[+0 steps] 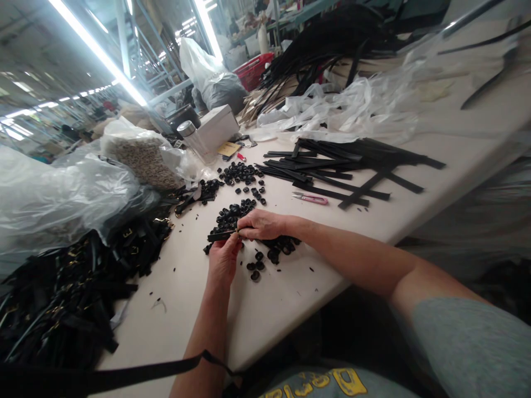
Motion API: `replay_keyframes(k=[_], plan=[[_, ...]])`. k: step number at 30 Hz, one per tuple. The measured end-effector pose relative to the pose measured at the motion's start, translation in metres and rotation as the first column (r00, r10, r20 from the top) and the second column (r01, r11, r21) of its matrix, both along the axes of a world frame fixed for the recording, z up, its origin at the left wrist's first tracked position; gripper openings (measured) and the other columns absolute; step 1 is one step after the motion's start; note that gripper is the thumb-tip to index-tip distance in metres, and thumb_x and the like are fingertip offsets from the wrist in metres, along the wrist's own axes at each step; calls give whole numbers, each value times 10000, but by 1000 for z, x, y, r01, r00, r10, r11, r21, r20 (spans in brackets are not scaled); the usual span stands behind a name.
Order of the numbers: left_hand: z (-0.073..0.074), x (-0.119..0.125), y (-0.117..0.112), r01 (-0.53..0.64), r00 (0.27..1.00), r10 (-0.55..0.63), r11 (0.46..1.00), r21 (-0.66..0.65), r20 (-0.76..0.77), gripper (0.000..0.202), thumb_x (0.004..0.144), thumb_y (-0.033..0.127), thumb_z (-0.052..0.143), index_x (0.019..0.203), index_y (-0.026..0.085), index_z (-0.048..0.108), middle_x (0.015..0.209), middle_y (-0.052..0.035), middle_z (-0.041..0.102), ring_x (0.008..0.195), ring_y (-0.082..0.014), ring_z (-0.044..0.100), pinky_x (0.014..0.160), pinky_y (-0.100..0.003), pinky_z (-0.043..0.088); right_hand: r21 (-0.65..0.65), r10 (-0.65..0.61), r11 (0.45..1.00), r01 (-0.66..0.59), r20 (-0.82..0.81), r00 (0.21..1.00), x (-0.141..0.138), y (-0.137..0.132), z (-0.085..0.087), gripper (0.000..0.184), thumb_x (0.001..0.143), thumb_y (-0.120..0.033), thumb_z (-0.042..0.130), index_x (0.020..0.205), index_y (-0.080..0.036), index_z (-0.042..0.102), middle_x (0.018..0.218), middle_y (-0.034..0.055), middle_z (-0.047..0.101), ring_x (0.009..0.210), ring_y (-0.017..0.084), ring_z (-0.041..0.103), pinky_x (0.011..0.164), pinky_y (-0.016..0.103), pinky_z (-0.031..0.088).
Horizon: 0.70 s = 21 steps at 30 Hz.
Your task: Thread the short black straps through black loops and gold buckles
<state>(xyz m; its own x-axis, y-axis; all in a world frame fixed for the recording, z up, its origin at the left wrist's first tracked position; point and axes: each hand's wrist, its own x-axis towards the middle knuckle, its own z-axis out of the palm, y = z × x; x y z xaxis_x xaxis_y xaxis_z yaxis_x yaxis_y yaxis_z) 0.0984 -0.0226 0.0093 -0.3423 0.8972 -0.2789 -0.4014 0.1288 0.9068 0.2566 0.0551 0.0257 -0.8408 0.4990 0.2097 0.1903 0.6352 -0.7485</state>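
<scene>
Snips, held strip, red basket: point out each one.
Snips (pixel 316 199): head view, on the pink handle.
Held strip (pixel 221 236): head view, on its black exposed length.
Red basket (pixel 253 73): head view, on its outer side wall.

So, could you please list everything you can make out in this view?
Table: one, off-white, throughout the foreground
Held strap: one, black, centre
Small loops: many, black, heaped centre
Cut straps: many, black, right of centre
Thread snips: one, pink-handled, before the cut straps
Gold-fitted straps: many, black, left
Plastic bags: at least three, clear, left and behind
Lidded bottle: one, clear, behind the loops
Box: one, white, beside the bottle
Plastic sheeting: uncounted, whitish, behind the cut straps
Basket: one, red, background
Tube lights: several, white, overhead
Sleeve: one, grey, lower right
Left hand: one, bare, gripping the strap
Right hand: one, bare, gripping the strap
</scene>
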Motion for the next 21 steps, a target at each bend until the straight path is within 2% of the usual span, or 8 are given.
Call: replay_keyframes(k=[5,12,17,21], plan=[[-4,2,1,9,1000,-9,1000,1,-17,407,438,257,902,747,131,669,710,-12,682,588,-90,622,564,-177,471,-79,28,997,-28,6,1000,-1,1,-1,186,870,-168,463,739,-121,585,654,-2,608,557,75,498,567,189,358],[-1,-1,0,-27,999,28,999,31,-42,403,468,253,899,769,123,665,684,-1,663,538,-66,592,531,-159,468,-10,-17,1000,17,-3,1000,-1,0,-1,176,871,-201,508,773,-118,628,640,-11,597,565,73,466,565,189,328],[-1,-1,-1,36,999,-35,999,25,-23,416,455,256,903,757,119,651,675,0,656,503,-59,576,506,-154,476,-76,-29,997,29,3,1000,-2,0,-2,230,883,-277,521,760,-114,627,617,-13,589,530,69,465,549,187,326],[2,-5,0,-5,1000,5,1000,9,-24,410,515,308,880,795,128,640,666,-10,656,525,-83,606,508,-166,495,-100,-61,993,58,-26,998,-2,1,-4,215,873,-278,531,775,-120,638,616,-23,576,535,66,442,542,182,316]])
